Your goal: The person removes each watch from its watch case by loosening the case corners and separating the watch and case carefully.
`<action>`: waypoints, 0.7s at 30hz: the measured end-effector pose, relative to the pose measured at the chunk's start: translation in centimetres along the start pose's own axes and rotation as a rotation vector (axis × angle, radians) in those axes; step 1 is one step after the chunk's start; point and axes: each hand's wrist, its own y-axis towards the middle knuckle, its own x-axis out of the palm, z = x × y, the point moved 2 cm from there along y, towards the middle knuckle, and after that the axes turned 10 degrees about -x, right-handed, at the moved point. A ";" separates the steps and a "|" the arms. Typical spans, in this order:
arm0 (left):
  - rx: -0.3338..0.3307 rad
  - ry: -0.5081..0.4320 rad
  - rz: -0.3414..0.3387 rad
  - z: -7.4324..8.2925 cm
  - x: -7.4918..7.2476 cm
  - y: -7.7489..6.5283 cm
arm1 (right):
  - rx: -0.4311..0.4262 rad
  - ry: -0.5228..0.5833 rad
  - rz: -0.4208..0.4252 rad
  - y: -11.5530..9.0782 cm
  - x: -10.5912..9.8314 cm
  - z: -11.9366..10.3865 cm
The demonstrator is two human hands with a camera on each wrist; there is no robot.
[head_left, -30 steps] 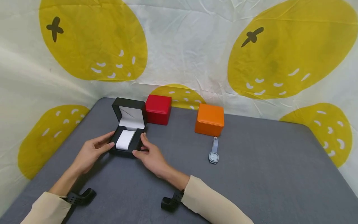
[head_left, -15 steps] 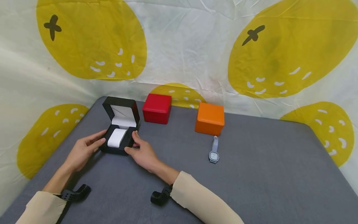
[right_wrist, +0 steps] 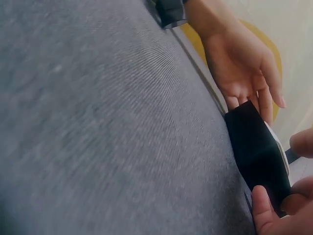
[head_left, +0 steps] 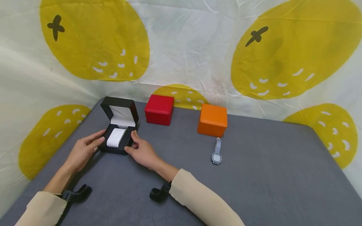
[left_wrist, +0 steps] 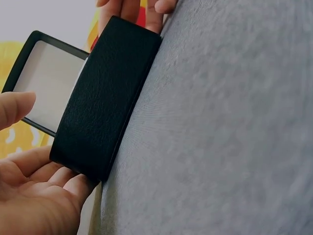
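A black watch box (head_left: pixel 114 151) stands with its lid (head_left: pixel 118 102) raised at the left of the table. Inside it sits a white cushion (head_left: pixel 116 138). My left hand (head_left: pixel 80 153) touches the box's left side with extended fingers; in the left wrist view its thumb (left_wrist: pixel 19 105) is off the box's front wall (left_wrist: pixel 107 98). At the front right corner my right hand (head_left: pixel 144 153) grips the box, thumb on the front and fingers along the right side. A light blue wristwatch (head_left: pixel 216 153) lies face up, away from both hands.
Behind and right of the black box is a closed red box (head_left: pixel 159 110). A closed orange box (head_left: pixel 212 121) stands further right, just behind the watch. Grey cloth (head_left: pixel 268 175) covers the table, and a printed curtain (head_left: pixel 189 47) hangs along the back.
The black box has slid left and slightly back, both hands moving with it. A gap now shows between it and the red box. The watch and other boxes stay put.
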 end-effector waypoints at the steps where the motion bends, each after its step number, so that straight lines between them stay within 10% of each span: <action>1: -0.003 -0.002 0.002 0.0 -0.1 0.0 | -0.002 0.005 0.001 0.0 0.1 0.0; 13: -0.019 -0.013 0.038 0.1 -0.3 0.3 | 0.003 0.085 -0.036 0.3 -0.2 -0.1; 21: 0.205 -0.038 0.580 3.4 1.9 -1.8 | -0.080 0.100 0.076 -1.1 -3.3 0.2</action>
